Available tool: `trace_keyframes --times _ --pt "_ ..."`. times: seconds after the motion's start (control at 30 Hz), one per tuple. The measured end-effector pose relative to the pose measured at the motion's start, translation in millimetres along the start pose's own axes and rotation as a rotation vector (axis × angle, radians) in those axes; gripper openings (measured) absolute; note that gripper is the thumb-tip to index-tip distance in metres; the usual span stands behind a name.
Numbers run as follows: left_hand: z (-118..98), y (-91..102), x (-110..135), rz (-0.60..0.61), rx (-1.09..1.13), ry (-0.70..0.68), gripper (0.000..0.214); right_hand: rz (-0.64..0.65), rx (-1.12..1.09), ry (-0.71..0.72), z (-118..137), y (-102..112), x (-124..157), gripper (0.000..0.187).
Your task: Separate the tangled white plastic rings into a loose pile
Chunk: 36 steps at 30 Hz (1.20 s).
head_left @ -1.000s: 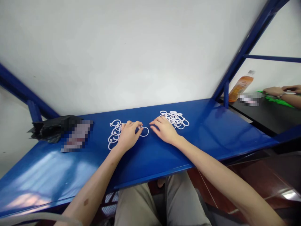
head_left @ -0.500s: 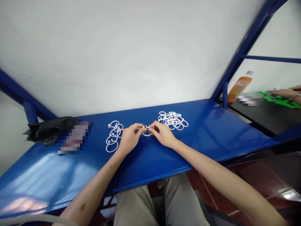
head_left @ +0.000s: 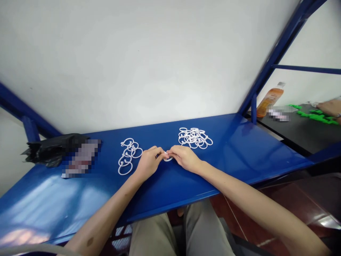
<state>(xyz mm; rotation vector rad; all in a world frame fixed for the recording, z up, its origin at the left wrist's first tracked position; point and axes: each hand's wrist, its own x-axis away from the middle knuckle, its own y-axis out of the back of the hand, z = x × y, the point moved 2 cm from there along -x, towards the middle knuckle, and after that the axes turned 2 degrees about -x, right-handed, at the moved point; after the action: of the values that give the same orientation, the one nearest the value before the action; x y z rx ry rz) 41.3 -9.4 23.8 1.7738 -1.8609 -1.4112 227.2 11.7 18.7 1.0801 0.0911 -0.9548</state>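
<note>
My left hand (head_left: 149, 163) and my right hand (head_left: 184, 158) meet at the middle of the blue table (head_left: 234, 153). Both pinch one white plastic ring (head_left: 167, 158) between their fingertips, just above the tabletop. A small group of white rings (head_left: 128, 155) lies to the left of my left hand. A denser pile of white rings (head_left: 195, 137) lies behind my right hand, toward the wall.
A crumpled black bag (head_left: 50, 149) with a blurred packet (head_left: 81, 158) sits at the table's left end. Blue frame posts (head_left: 269, 64) rise on the right. Beyond them, on a black bench, stand an orange bottle (head_left: 270, 99) and green parts (head_left: 315, 115) by another person's hand (head_left: 330, 106).
My hands came together from resting flat and took one ring between their fingertips. They then drew it slightly toward me, closing tighter around it.
</note>
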Motion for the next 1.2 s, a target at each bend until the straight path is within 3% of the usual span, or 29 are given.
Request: trace_keyframes --times 0.2,0.37,0.53,0.67,0.87,1.07,1.2 --pt "-3 10.5 -6 -0.082 -0.085 -0.039 0.02 -0.1 -0.109 -0.122 9 5 -9 0.014" --pt "-6 13.1 -7 -0.077 -0.103 -0.144 0.021 -0.092 -0.194 -0.143 10 13 -11 0.014" --pt "2 9.8 -6 -0.081 -0.168 -0.121 0.02 -0.154 0.114 -0.059 -13 31 -16 0.015" --pt "10 8.1 -7 -0.034 -0.184 -0.054 0.018 -0.219 0.384 -0.155 -50 61 -34 0.008" --pt "10 5.3 -6 0.098 -0.194 -0.051 0.016 -0.014 0.561 -0.234 -91 83 -68 0.016" --pt "11 5.6 -5 0.124 -0.232 -0.053 0.017 0.195 0.609 -0.17 -96 73 -92 0.015" --pt "12 5.7 -6 0.146 -0.242 -0.06 0.02 0.322 0.611 -0.179 -98 79 -94 0.019"
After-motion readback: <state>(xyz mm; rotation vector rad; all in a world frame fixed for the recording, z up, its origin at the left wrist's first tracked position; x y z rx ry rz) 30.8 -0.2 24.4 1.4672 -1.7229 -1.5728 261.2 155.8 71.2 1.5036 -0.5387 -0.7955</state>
